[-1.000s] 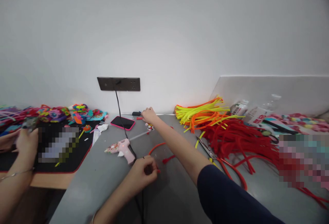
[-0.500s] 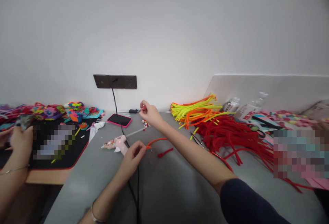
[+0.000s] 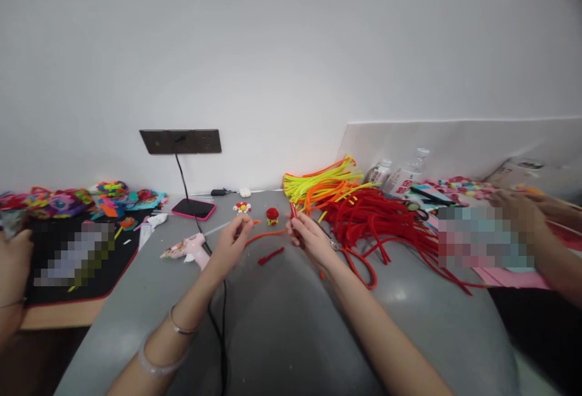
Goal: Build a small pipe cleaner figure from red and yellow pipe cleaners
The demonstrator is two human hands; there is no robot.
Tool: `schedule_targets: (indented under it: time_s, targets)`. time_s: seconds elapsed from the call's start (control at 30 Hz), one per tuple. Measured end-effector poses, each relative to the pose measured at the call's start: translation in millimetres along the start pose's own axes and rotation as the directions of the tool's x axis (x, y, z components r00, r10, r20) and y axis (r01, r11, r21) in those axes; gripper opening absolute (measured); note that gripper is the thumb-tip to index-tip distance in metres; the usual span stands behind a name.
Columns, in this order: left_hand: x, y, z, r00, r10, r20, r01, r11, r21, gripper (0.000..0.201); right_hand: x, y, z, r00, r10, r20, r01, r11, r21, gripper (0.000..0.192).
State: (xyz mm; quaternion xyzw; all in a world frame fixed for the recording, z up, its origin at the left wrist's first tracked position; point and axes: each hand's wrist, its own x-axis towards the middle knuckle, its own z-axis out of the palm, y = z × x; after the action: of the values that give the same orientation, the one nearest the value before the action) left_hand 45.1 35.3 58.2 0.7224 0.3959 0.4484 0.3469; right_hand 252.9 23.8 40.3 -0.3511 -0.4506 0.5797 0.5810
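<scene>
My left hand (image 3: 234, 239) is closed in a pinch on an orange pipe cleaner (image 3: 268, 234), whose short tip shows beyond the fingers. The pipe cleaner runs across toward my right hand (image 3: 309, 237). My right hand is closed around a slim red object (image 3: 293, 209) pointing up; its kind is unclear. Between and beyond the hands stands a small round red-and-green figure (image 3: 272, 216). Below it lies a short piece of red pipe cleaner (image 3: 271, 256). Scissors (image 3: 364, 276) with red handles rest beside my right wrist, partly hidden by it.
A pink glue gun (image 3: 194, 250), its cord trailing forward, lies left of my left hand. Behind are a phone (image 3: 194, 208) and a flower charm (image 3: 242, 207). Yellow-orange (image 3: 322, 182) and red pipe cleaners (image 3: 364, 217) are heaped right. Co-workers' hands (image 3: 522, 217) show at both sides.
My right hand has come back from near the wall and now holds the slim red object. The red-and-green figure now stands on the table. The view has shifted right.
</scene>
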Motion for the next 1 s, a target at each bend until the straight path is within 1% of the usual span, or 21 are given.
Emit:
schedule_targets:
  time_s: [0.07, 0.17, 0.27, 0.33, 0.4, 0.5, 0.57, 0.63, 0.7, 0.77, 0.9, 1.0]
  targets:
    - [11, 2, 7.9, 1.000, 0.028, -0.011, -0.028, 1.000, -0.008, 0.030, 0, 9, -1, 1.000, 0.001, 0.021, -0.002, 0.998, 0.058, 0.042]
    - [25, -4, 21.9, 0.998, 0.068, -0.004, -0.068, 0.997, -0.037, 0.029, 3, 20, 2, 0.999, 0.013, 0.039, -0.017, 0.993, 0.117, 0.039]
    - [32, -14, 35.5, 0.993, 0.110, 0.050, -0.107, 0.993, -0.056, 0.028, 8, 29, 4, 0.999, -0.051, -0.003, 0.051, 0.996, 0.071, 0.039]
    - [32, -19, 42.5, 0.987, 0.125, 0.101, -0.120, 0.991, -0.053, 0.027, 11, 35, 4, 0.994, -0.103, -0.048, 0.104, 0.994, 0.018, 0.041]
    - [30, -23, 47.0, 0.981, 0.125, 0.150, -0.121, 0.992, -0.034, 0.026, 14, 40, 2, 0.988, -0.123, -0.090, 0.123, 0.992, -0.016, 0.040]
    - [25, -27, 49.2, 0.978, 0.097, 0.182, -0.096, 0.995, -0.018, 0.026, 14, 45, -1, 0.985, -0.117, -0.130, 0.113, 0.993, -0.036, 0.038]
    - [22, -29, 48.8, 0.986, 0.066, 0.155, -0.063, 0.998, -0.026, 0.026, 14, 46, -2, 0.981, -0.111, -0.156, 0.109, 0.994, -0.020, 0.038]
    - [21, -31, 48.1, 0.994, 0.043, 0.105, -0.040, 0.999, -0.028, 0.029, 13, 48, -2, 0.977, -0.104, -0.187, 0.109, 0.994, 0.015, 0.037]
    - [21, -32, 48.0, 0.997, 0.039, 0.068, -0.039, 0.999, -0.012, 0.034, 11, 50, -1, 0.974, -0.092, -0.206, 0.102, 0.994, 0.038, 0.036]
    - [21, -32, 49.1, 0.995, 0.061, 0.077, -0.063, 0.998, 0.023, 0.036, 10, 52, 2, 0.976, -0.077, -0.202, 0.087, 0.995, 0.041, 0.035]
    - [18, -32, 52.7, 0.983, 0.135, 0.122, -0.149, 0.982, 0.117, 0.031, 8, 56, 7, 0.984, -0.047, -0.173, 0.057, 0.997, 0.055, 0.035]
    - [16, -31, 54.4, 0.979, 0.172, 0.112, -0.190, 0.966, 0.177, 0.028, 8, 57, 9, 0.986, -0.040, -0.163, 0.055, 0.994, 0.092, 0.035]
